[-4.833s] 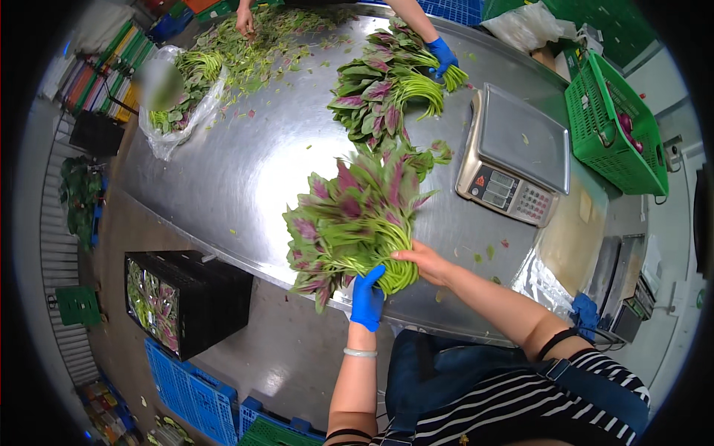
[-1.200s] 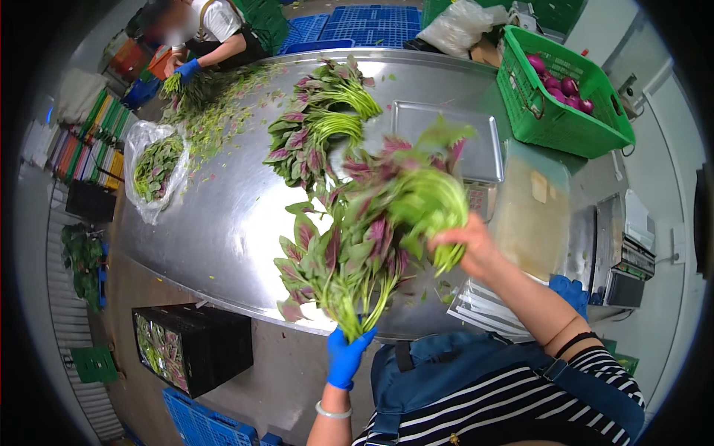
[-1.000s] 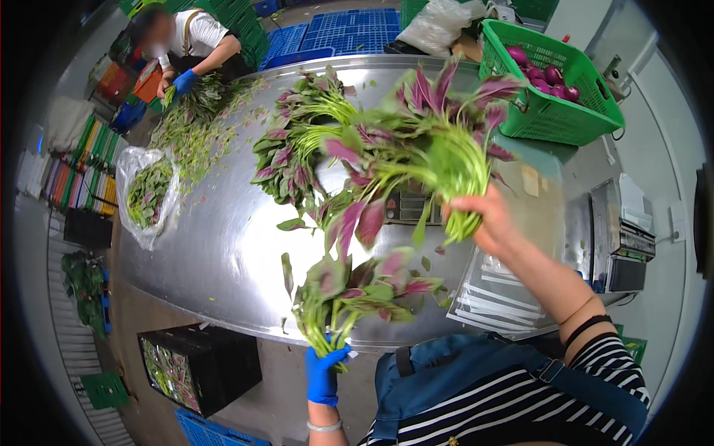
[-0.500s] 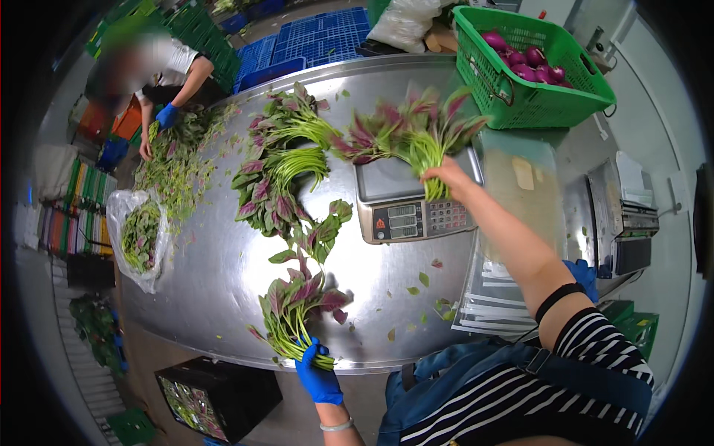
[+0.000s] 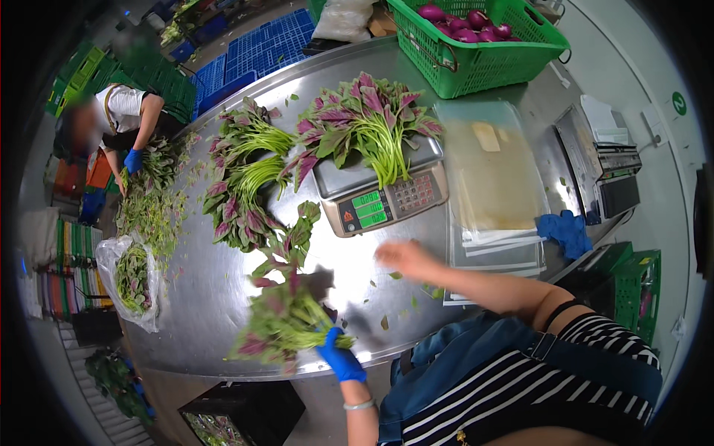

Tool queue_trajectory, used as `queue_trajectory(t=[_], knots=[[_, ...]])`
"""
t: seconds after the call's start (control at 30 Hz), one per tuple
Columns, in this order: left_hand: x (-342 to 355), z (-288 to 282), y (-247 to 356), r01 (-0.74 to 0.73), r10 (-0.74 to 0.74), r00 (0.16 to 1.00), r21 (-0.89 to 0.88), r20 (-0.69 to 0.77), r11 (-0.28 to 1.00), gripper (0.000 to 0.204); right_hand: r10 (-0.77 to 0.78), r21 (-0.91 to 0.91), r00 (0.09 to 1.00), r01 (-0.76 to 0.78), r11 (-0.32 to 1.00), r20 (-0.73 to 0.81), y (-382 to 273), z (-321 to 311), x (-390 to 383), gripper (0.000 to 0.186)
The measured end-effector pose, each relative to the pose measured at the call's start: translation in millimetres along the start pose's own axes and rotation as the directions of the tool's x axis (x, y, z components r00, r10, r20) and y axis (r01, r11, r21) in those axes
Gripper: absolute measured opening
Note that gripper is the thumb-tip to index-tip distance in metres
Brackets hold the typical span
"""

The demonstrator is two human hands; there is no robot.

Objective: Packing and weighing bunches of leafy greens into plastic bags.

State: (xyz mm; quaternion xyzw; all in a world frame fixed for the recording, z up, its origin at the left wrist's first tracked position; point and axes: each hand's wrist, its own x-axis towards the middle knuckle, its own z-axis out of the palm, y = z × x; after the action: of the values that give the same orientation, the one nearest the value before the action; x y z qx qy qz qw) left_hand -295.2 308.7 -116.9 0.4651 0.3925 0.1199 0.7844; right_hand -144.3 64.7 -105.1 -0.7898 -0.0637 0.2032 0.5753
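Note:
My left hand (image 5: pixel 342 357), in a blue glove, is closed round the stems of a bunch of red-and-green amaranth (image 5: pixel 279 323) at the table's near edge; the leaves are smeared by motion. My bare right hand (image 5: pixel 407 259) is over the metal table, just in front of the digital scale (image 5: pixel 349 217). Motion blurs its fingers, and no bunch shows in it. A large amaranth bunch (image 5: pixel 379 134) lies on the scale's pan, its stems hanging over the keypad. Left of the scale rest more amaranth bunches (image 5: pixel 249 171), with loose leafy stalks nearer me.
A green crate of purple onions (image 5: pixel 476 63) stands at the back right. Plastic bags (image 5: pixel 491 186) lie right of the scale, beside a crumpled blue glove (image 5: pixel 565 232). At the far left, a co-worker (image 5: pixel 130 119) handles greens near a bagged bunch (image 5: pixel 134 279). A black crate (image 5: pixel 249 409) sits below.
My right hand has let go of the bunch on the scale and drawn back toward me. The scale's display now glows green. My left hand has shifted slightly with its bunch.

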Motion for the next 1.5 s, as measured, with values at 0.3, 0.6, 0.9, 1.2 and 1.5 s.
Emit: queue_trajectory(t=[0.3,0.6,0.9,1.2,1.5], knots=[[-22.8,-2.5,-69.4,0.456,-0.375,0.818,-0.095,0.436,0.885,0.047,0.429,0.243,0.759,-0.591,0.769,0.489,64.1,94.2,-40.9,0.023],[-13.6,-31.4,-63.2,0.462,-0.378,0.822,-0.11,0.426,0.88,0.041,0.186,0.432,0.935,-0.308,0.848,0.301,29.6,107.0,-55.0,0.022],[-22.5,0.4,-17.8,0.341,-0.265,0.89,-0.156,0.371,0.927,0.035,0.112,0.228,0.943,-0.189,0.955,0.314,8.6,88.1,-51.1,0.026],[25.6,-11.5,70.5,-0.195,0.193,0.927,-0.027,0.321,0.98,0.041,-0.371,0.21,0.86,0.458,0.864,-0.35,-163.2,-59.4,23.2,0.021],[98.6,-76.0,-59.4,0.345,-0.274,0.904,-0.184,0.328,0.92,0.019,0.096,0.274,0.967,-0.029,0.961,-0.236,-72.7,-147.7,164.9,0.015]])
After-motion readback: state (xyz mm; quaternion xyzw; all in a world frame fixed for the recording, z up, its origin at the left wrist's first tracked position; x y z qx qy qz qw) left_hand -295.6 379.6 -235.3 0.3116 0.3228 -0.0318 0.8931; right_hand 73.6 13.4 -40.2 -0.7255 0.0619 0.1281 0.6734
